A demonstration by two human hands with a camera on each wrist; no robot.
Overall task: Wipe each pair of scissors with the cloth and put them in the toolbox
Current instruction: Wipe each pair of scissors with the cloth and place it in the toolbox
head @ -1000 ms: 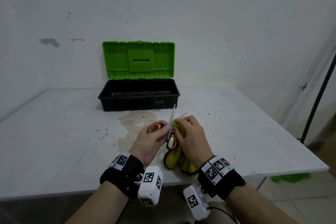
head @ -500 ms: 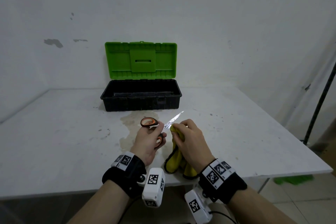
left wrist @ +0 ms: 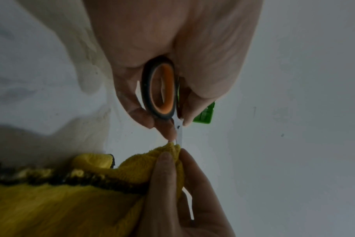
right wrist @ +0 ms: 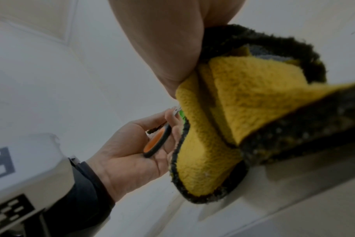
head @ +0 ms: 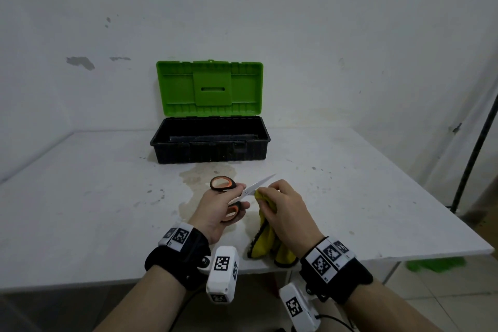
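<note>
Above the tabletop [head: 80, 210], the left hand [head: 215, 205] grips the scissors [head: 237, 194], which have swung from upright a second ago to pointing right; the right hand [head: 285, 213] pinches the cloth [head: 265, 234] round the blade, mid-wipe, the toolbox [head: 210, 140] open behind

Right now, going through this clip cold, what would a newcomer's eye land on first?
Probably the toolbox at the back of the white table, its bright green lid standing open. Next, at the near edge, the left hand grips orange-handled scissors, blades pointing up and right. The right hand pinches a yellow cloth round the blades.
</note>
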